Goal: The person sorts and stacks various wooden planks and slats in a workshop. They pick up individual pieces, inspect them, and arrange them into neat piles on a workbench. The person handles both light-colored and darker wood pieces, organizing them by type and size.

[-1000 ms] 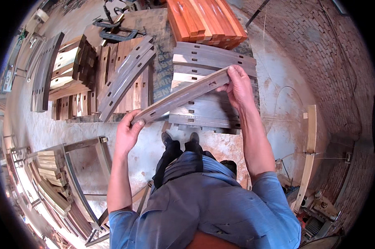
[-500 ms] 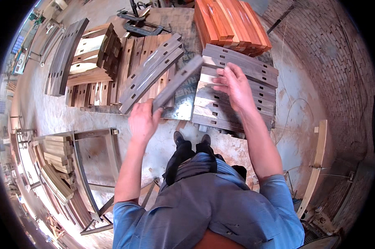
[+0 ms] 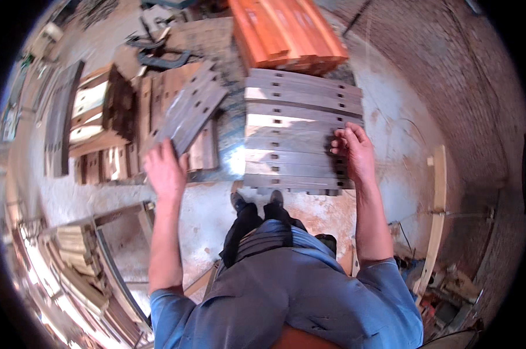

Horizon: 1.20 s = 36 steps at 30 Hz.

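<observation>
My left hand point(image 3: 166, 171) is closed round the near end of a dark grey wooden slat point(image 3: 200, 119), its thumb on the slat's right side. That slat lies slanted beside similar ones on a stack of brown mortised wood pieces point(image 3: 152, 104). My right hand point(image 3: 359, 152) hovers at the right end of a row of grey slats point(image 3: 298, 139) with small rectangular slots near both ends. Its fingers are loosely bent and apart, with nothing visible in them; whether they touch the slats I cannot tell.
Orange-red boards point(image 3: 289, 35) stand stacked behind the grey row. Black clamps point(image 3: 158, 55) lie at the far left of the table. More wood blocks point(image 3: 100, 110) and upright dark slats point(image 3: 62, 119) are at the left. A rack with timber point(image 3: 80, 250) stands lower left.
The slat in my left hand has come down from the gap between stacks onto the slanted slats. My right hand has moved to the grey row's right end. The view has shifted.
</observation>
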Available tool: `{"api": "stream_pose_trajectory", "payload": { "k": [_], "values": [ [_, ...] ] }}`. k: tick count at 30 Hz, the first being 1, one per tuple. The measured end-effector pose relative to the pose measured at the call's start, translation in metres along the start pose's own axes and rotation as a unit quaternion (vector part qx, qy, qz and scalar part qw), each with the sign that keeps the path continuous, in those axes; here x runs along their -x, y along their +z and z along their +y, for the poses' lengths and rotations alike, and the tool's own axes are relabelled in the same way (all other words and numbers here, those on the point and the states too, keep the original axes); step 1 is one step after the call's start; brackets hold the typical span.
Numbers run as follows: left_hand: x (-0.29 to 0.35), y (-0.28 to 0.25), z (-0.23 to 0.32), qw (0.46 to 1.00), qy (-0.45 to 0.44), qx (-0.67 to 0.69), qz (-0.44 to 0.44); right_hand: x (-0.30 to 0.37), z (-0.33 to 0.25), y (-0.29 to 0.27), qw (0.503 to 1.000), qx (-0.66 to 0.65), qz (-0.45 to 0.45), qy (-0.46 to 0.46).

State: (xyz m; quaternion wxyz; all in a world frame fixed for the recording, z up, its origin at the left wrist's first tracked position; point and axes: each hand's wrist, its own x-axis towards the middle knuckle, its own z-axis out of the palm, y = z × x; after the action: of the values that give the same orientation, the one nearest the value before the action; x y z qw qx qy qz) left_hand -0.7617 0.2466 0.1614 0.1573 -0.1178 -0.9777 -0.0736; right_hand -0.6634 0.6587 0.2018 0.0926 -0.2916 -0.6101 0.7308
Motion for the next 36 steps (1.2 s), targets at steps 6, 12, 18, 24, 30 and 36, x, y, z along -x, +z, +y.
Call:
{"api": "stream_pose_trajectory", "payload": {
  "k": [6, 12, 18, 24, 30, 36],
  "values": [
    [-0.023, 0.003, 0.007, 0.998, 0.021, -0.024, -0.05, -0.037, -0.001, -0.063, 0.957, 0.217, 0.122, -0.147],
    [-0.055, 0.008, 0.085, 0.949, 0.048, 0.296, -0.097, -0.073, -0.002, -0.072, 0.942, 0.257, 0.139, -0.164],
    [-0.1, 0.068, 0.133, 0.909, -0.054, 0.389, -0.14, -0.08, -0.011, -0.062, 0.967, 0.223, 0.104, -0.071],
    [-0.098, 0.051, 0.149, 0.866, -0.169, 0.434, -0.183, -0.08, 0.01, -0.064, 0.965, 0.185, 0.122, -0.142],
    [-0.053, 0.008, 0.148, 0.728, -0.138, 0.671, -0.023, -0.058, 0.0, -0.054, 0.969, -0.184, 0.093, -0.136],
    [-0.027, -0.027, 0.113, 0.882, -0.007, 0.471, 0.008, -0.063, -0.019, -0.021, 0.952, -0.271, 0.036, -0.139]
  ]
}}
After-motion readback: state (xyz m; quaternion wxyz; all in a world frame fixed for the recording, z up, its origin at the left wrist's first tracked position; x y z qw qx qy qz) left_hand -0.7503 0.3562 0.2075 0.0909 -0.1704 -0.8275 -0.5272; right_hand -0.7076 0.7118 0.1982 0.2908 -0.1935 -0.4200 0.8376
